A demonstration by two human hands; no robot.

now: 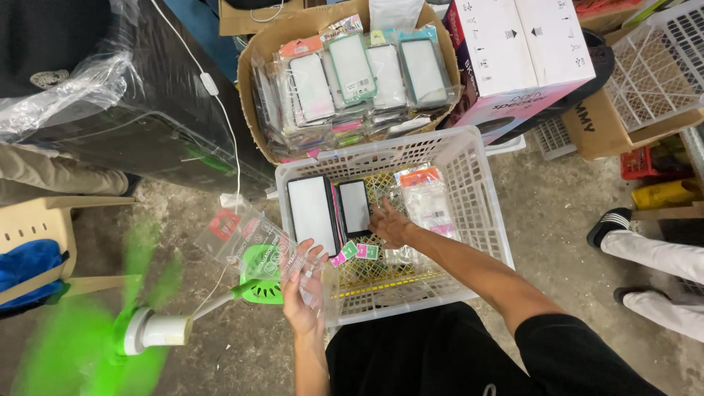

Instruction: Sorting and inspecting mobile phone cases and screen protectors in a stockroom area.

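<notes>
My left hand [304, 293] holds a clear plastic sleeve [253, 242] with a red tab, just outside the left wall of a white plastic basket [477, 213]. My right hand [389, 224] reaches down into the basket and touches a small black-framed phone case [355, 207]. A larger black-framed phone case [312, 214] stands beside it on the left. Packaged cases in clear bags [425, 202] lie on the right side of the basket.
A cardboard box [253, 81] full of packaged phone cases stands behind the basket. A white and pink carton [524, 51] and a white crate [660, 66] sit at upper right. A green spinning fan [147, 323] is at lower left. Another person's legs [653, 257] are at right.
</notes>
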